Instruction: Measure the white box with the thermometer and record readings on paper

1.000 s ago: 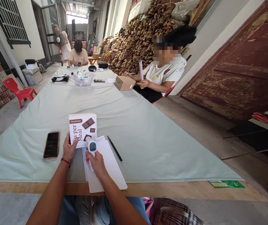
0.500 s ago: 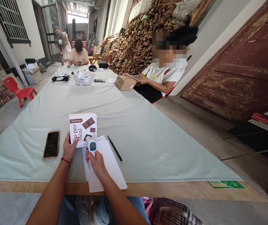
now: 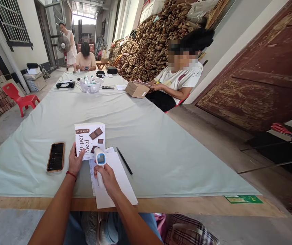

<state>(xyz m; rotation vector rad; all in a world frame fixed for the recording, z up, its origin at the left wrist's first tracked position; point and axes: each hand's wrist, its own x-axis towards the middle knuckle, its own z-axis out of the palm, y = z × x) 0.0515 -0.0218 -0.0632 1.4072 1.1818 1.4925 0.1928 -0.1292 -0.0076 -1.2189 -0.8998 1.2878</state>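
My left hand (image 3: 75, 160) grips the lower left corner of a white box (image 3: 89, 136) printed "NutriMotion Su-per Meal" with brown bars, thumb on its front. The box is held upright, face toward me. In my right hand (image 3: 107, 177) is a white infrared thermometer (image 3: 100, 159) with a blue-rimmed screen, my fingers wrapped round its handle. Its front end points at the lower right of the box, very close; whether they touch I cannot tell. Under my right hand lie white paper sheets (image 3: 117, 187), with a black pen (image 3: 124, 160) just right of them.
A smartphone (image 3: 56, 157) lies left of my left hand on the pale green tablecloth (image 3: 176, 163). Farther off stand a clear bowl with bottles (image 3: 91, 85) and a cardboard box (image 3: 137, 90), beside a seated person (image 3: 179, 78). Two more people are at the far end, near a fan (image 3: 63, 44).
My hands, the box and the thermometer stay almost as they were. The view shifts slightly. At the back, the standing person by the fan has straightened and shows more plainly.
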